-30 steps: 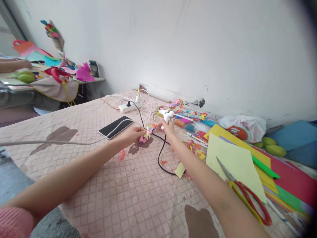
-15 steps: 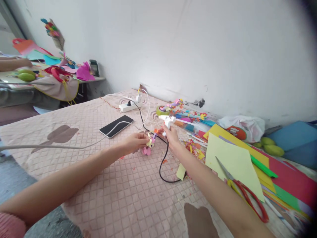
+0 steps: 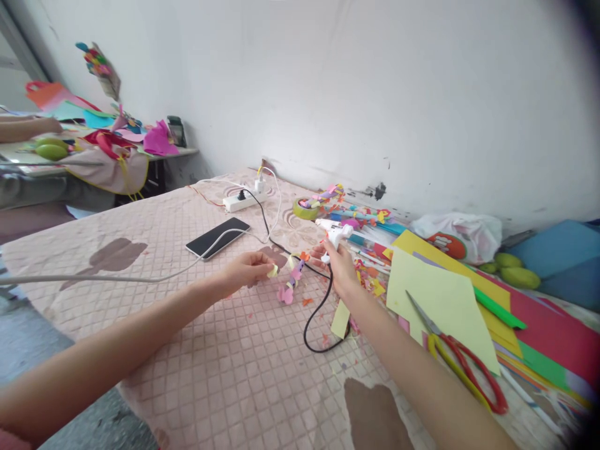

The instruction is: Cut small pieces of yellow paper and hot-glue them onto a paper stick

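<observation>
A white hot glue gun [image 3: 335, 232] is gripped in the right hand [image 3: 338, 265], fingers closed around its handle, nozzle directed left and slightly away from the person. A garland of small paper flowers [image 3: 291, 279] is pinched at its near end between thumb and fingertips of the left hand [image 3: 245, 270], which is closed narrowly on it. The garland is seen to lie between the two hands, its long axis running from the left hand's fingers toward the right and slightly downward, with a pink flower hanging lowest. The gun's nozzle is above and to the right of the garland, near but apart from it; the right hand is judged the nearer to its free end.

The gun's black cable [image 3: 315, 315] is looped on a pink quilted cover [image 3: 234, 350], soft and grid-stitched, and led back to a white power strip [image 3: 240, 201]. A black smartphone [image 3: 217, 237] is laid flat beyond the left hand, a white cord running to it. Smooth coloured paper sheets [image 3: 440, 300] are stacked at the right, with red-handled scissors [image 3: 462, 362] resting on them. Paper scraps are scattered around the hands. Another person's arm [image 3: 25, 128] is noted at the far left table
</observation>
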A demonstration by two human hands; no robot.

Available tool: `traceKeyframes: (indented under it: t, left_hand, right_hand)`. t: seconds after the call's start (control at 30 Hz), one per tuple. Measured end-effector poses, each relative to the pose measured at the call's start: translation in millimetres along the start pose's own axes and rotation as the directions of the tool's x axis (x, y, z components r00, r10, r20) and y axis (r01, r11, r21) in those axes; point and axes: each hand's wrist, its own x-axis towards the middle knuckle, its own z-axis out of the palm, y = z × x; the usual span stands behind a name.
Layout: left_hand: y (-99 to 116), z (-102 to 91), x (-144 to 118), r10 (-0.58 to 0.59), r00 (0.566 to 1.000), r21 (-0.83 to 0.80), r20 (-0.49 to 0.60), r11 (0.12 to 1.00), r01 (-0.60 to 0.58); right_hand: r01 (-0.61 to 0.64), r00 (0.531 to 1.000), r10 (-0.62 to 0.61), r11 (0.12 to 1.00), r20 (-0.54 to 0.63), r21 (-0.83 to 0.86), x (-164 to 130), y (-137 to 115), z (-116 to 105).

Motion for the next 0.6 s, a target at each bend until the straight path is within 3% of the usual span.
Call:
traceKeyframes:
  t: [0.2,0.3,0.4,0.47,0.53,0.6]
  left_hand:
    - [10,5.7,1,-0.005,1.0,0.085,0.03,0.996,0.003]
    - [20,12.8,4,0.047,0.998,0.095,0.053,0.994,-0.052]
    - [30,20.5,10,0.146,0.971,0.091,0.189,0.982,-0.166]
    - [37,25.8,14,0.175,0.926,0.129,0.333,0.965,-0.229]
    - [43,30.6,18,0.179,0.893,0.242,0.413,0.924,-0.297]
    - [46,33.4,19,0.175,0.889,0.387,0.423,0.852,-0.352]
  right_hand:
    - [0.034,0.999,-0.033,0.999,-0.03,0.017,-3,5,-8]
    - [0.014,0.999,-0.013,0.999,-0.03,0.035,-4,6,-10]
    - [0.008,0.999,-0.006,0.998,-0.033,0.06,-5,5,-11]
    - [0.015,1.0,-0.013,0.998,-0.027,0.068,-5,4,-11]
    - [0.012,1.0,-0.01,0.997,-0.022,0.071,-6,3,-12]
    - [0.002,1.0,-0.001,0.997,-0.015,0.077,-7,3,-12]
